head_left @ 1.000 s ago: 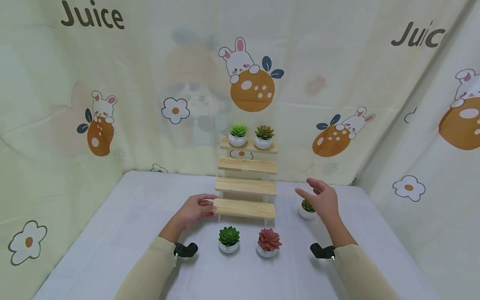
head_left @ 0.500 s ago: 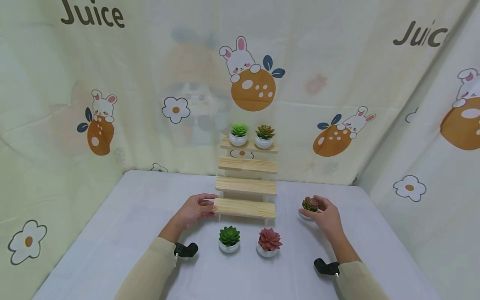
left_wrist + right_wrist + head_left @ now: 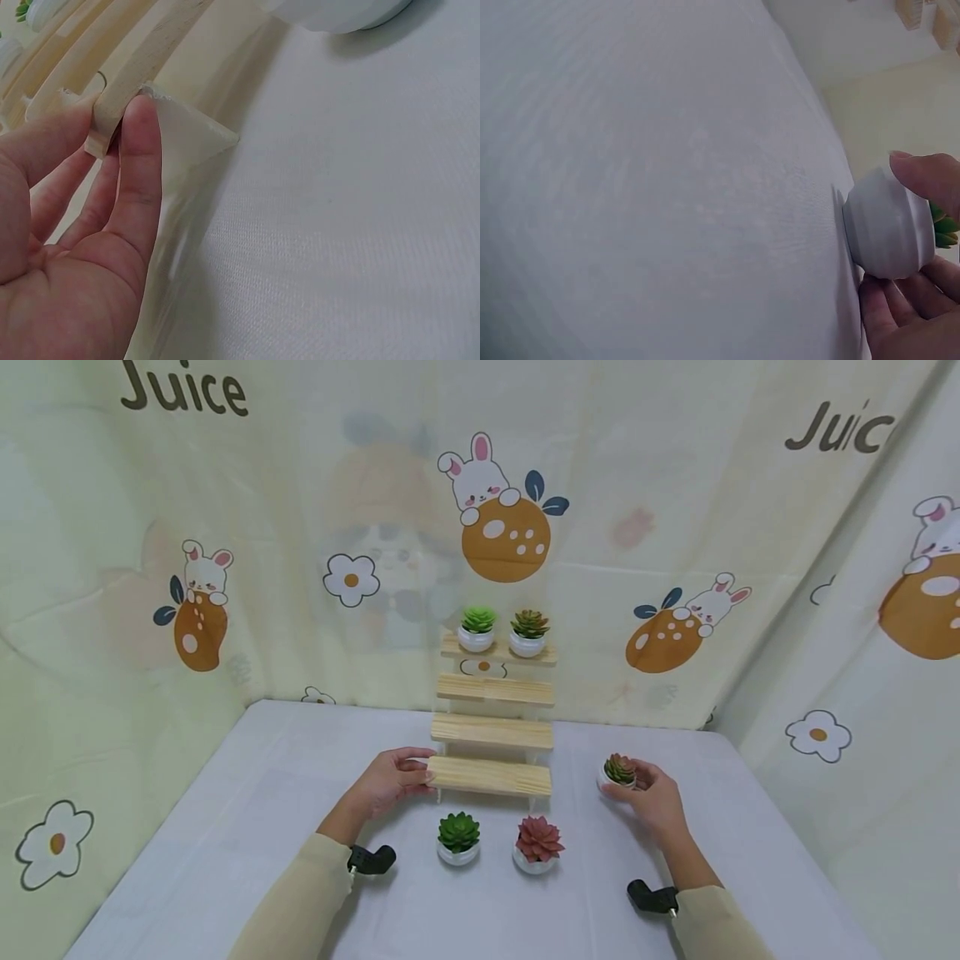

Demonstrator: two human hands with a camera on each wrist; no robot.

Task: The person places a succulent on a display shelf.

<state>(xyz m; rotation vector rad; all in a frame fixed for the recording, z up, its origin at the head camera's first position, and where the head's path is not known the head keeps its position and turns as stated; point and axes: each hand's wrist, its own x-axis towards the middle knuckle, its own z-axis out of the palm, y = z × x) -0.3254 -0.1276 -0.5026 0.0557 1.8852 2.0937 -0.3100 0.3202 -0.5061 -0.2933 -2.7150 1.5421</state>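
Observation:
My left hand [image 3: 390, 783] pinches the left end of the lowest wooden board of a stepped display shelf [image 3: 489, 777]. In the left wrist view, thumb and fingertips [image 3: 140, 120] sit on either side of that board [image 3: 142, 64]. Right of the shelf, my right hand [image 3: 654, 796] holds a potted succulent with green and reddish leaves [image 3: 619, 768] by its white pot. The right wrist view has the thumb on one side of the pot [image 3: 889, 225] and fingers on the other; the pot's base is at the tabletop, and whether it touches is unclear.
A green succulent [image 3: 458, 833] and a pink-red succulent [image 3: 538, 841] stand in white pots before the shelf. Two more, a bright green succulent [image 3: 477, 621] and a brownish-green succulent [image 3: 529, 625], sit on the top board. A printed curtain [image 3: 600, 460] hangs behind the white table [image 3: 300, 752].
My right hand has come down from above the reddish-green succulent and closed its fingers and thumb round the pot. The left hand has stayed on the shelf's lowest board.

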